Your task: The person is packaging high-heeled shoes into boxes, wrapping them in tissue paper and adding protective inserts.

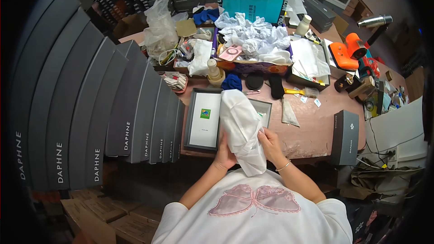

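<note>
Both my hands grip a long white-wrapped bundle (242, 124), held upright and slightly tilted in front of my chest. My left hand (225, 152) closes round its lower left side, and my right hand (271, 145) pinches the wrapping on the right. What lies inside the wrapping is hidden. Behind the bundle, a dark grey shoe box (270, 114) stands open on the table, mostly covered by it. To its left lies a dark-rimmed lid or tray (192, 129) with a white inside and a small green printed square.
Tall stacks of grey boxes (120, 108) rise at my left. Across the pink table (312, 135) are crumpled white paper (253, 36), a pump bottle (215, 73), a yellow-handled brush (296, 91) and a white pouch (289, 113). One closed grey box (346, 138) stands at the right edge.
</note>
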Action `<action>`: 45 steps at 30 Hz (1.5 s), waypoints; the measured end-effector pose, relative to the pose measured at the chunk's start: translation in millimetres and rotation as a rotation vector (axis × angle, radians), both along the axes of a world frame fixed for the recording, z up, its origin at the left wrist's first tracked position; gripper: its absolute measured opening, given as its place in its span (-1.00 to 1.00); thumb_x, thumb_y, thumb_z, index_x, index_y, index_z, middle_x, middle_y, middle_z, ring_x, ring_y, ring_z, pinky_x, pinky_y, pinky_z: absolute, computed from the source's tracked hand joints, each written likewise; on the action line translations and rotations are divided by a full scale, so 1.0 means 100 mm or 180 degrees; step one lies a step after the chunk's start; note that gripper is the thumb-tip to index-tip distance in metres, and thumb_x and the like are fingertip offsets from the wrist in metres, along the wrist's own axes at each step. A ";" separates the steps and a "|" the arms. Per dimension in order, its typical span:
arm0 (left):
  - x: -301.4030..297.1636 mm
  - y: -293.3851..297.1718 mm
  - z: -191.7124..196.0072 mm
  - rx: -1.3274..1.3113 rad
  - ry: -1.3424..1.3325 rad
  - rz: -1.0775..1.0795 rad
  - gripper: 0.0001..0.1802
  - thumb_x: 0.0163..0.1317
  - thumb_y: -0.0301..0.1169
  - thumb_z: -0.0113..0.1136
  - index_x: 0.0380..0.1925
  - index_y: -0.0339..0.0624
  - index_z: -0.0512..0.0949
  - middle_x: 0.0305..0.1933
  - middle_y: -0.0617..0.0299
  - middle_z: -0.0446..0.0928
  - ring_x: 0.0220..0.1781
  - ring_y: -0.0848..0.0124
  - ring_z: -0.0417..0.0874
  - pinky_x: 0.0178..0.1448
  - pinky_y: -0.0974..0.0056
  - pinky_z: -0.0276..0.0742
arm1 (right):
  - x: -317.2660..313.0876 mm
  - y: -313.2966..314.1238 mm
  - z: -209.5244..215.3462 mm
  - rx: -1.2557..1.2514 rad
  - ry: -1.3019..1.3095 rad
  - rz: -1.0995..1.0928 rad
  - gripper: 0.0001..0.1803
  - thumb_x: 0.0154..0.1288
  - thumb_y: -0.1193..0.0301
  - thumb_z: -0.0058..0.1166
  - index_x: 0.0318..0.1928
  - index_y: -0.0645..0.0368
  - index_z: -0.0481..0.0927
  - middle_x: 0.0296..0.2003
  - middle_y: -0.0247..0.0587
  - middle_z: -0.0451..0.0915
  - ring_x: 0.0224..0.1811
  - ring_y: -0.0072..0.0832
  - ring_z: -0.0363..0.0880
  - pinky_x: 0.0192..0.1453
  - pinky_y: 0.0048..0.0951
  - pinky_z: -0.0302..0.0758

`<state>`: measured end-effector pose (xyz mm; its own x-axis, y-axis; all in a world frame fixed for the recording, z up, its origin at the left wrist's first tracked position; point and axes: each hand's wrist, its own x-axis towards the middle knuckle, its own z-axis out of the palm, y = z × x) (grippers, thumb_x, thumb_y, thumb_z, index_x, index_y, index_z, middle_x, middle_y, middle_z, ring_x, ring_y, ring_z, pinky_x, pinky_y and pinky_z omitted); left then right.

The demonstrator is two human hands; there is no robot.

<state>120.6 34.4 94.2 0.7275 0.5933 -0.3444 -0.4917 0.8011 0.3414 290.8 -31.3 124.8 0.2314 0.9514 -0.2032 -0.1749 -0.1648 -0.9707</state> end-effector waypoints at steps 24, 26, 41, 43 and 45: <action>-0.14 0.04 -0.07 -0.0682 0.0753 0.0404 -0.53 0.35 -0.14 -0.09 0.10 -0.22 0.44 0.07 0.08 0.55 0.10 0.19 0.58 0.20 0.05 0.49 | 0.52 0.23 0.70 0.0841 -0.1245 0.0963 -0.68 0.22 0.39 0.11 -0.03 0.26 0.55 -0.13 -0.12 0.60 -0.03 -0.33 0.55 0.04 -0.35 0.46; -0.16 0.10 -0.03 -0.0681 0.0755 0.0406 -0.51 0.34 -0.14 -0.09 0.12 -0.24 0.42 0.06 0.08 0.55 0.08 0.21 0.60 0.20 0.10 0.50 | 0.39 0.17 0.83 0.1108 -0.2891 0.2119 -0.69 0.16 0.48 0.14 -0.06 0.25 0.57 -0.15 -0.11 0.59 -0.09 -0.42 0.56 0.00 -0.43 0.46; -0.17 0.13 -0.06 -0.0568 0.0195 0.0501 -0.36 0.32 0.00 -0.13 0.24 -0.22 0.30 0.20 0.01 0.45 0.22 0.15 0.50 0.32 0.07 0.39 | 0.23 -0.20 1.25 0.0312 -0.2489 0.1699 -0.64 0.17 0.29 0.17 -0.09 0.26 0.53 -0.20 -0.03 0.58 -0.24 -0.16 0.61 -0.25 -0.26 0.56; 0.01 0.05 0.09 -0.0136 0.0885 0.0518 -0.27 0.32 0.13 -0.15 0.28 -0.20 0.26 0.26 0.06 0.39 0.27 0.17 0.44 0.35 0.07 0.33 | 0.07 -0.01 0.79 -0.0972 -0.3127 0.3910 -0.50 0.20 0.11 0.12 0.01 0.22 0.51 -0.05 0.01 0.55 -0.08 -0.16 0.58 -0.04 -0.22 0.52; 0.17 -0.07 0.04 0.0396 0.1260 0.0632 -0.16 0.30 0.29 -0.17 0.32 -0.15 0.19 0.32 0.15 0.31 0.34 0.21 0.35 0.40 0.06 0.24 | -0.04 -0.11 0.17 0.0412 -0.3525 0.2474 -0.41 0.20 0.04 0.09 0.11 0.19 0.46 0.10 0.06 0.45 0.09 -0.11 0.46 0.15 -0.18 0.39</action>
<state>137.2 27.5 98.4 0.4225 0.7624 -0.4902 -0.4439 0.6455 0.6215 286.7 -42.1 141.4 -0.3868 0.9078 -0.1624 0.7958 0.2395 -0.5562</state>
